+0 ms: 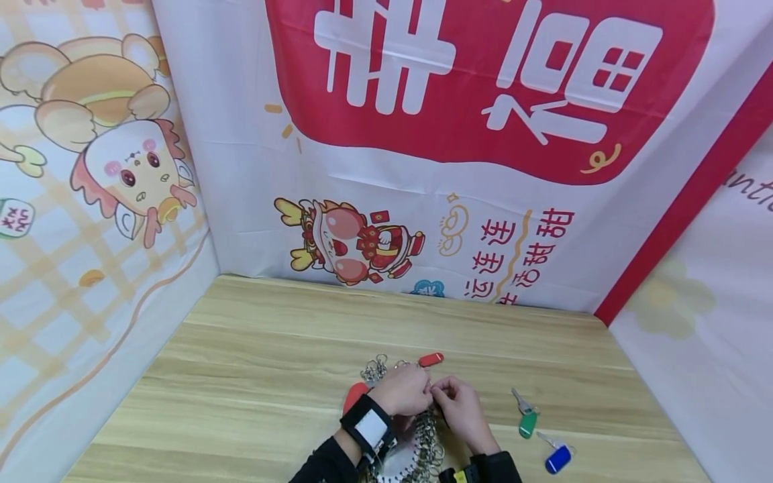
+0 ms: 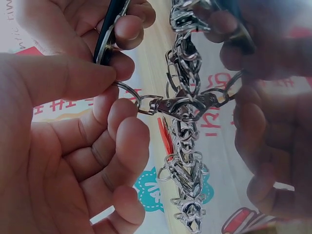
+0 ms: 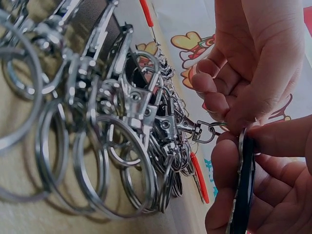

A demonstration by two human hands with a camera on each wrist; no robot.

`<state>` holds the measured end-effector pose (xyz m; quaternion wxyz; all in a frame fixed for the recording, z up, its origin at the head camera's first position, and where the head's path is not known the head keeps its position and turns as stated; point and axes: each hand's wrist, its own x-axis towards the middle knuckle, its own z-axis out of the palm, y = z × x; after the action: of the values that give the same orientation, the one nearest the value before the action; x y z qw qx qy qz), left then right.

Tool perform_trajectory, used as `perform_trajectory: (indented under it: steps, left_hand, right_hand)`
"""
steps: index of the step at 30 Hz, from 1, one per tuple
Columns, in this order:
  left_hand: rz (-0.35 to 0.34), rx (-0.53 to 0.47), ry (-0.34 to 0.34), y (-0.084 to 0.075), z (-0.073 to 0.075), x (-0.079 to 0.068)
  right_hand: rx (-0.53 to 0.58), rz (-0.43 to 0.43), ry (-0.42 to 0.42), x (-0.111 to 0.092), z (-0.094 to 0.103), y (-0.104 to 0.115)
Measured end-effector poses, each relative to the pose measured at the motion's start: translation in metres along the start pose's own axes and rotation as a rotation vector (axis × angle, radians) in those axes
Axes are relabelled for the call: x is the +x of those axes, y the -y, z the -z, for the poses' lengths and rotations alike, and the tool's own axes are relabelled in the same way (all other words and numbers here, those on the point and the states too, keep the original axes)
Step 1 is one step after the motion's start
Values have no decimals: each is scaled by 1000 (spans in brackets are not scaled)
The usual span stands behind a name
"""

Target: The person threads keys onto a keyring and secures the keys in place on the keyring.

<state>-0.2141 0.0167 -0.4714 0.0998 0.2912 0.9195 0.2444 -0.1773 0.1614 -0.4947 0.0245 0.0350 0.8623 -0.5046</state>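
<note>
My left hand [image 1: 406, 390] pinches the split ring [image 2: 127, 90] of a silver swivel clasp [image 2: 155, 104]. Close beside it, my right hand [image 1: 461, 409] holds a flat black piece with a silver edge [image 3: 239, 190] between thumb and fingers. The end of this piece is right at my left fingertips; what kind of thing it is, I cannot tell. A bunch of silver clasps with key rings [image 1: 429, 446] hangs below and in front of my hands. These rings fill much of the right wrist view.
A red tag [image 1: 431, 359] and loose metal rings [image 1: 374, 367] lie beyond my hands, a red rounded piece [image 1: 353, 397] left. On the right are keys with a green tag [image 1: 528, 424] and a blue tag [image 1: 558, 460]. Printed cloth [image 1: 241, 168] walls the table [image 1: 241, 376].
</note>
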Motion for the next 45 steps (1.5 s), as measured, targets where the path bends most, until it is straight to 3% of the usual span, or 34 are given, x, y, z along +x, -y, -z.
perform_trajectory:
  steps: [9,17,25,29,34,45]
  left_hand:
    - [5,-15,-3,0,-4,-1]
    - [-64,21,24,-1,2,5]
    - [-63,22,49,2,2,8]
    - [-49,-15,64,3,4,5]
    - [-18,-93,58,8,17,0]
    - [-11,-88,47,24,33,-4]
  right_hand:
    - [29,-27,-3,-3,0,-3]
    - [11,43,56,4,12,-3]
    - [-72,112,115,4,21,0]
    - [-148,161,170,4,25,-6]
    - [-303,259,217,13,33,-9]
    - [-543,413,330,32,43,-21]
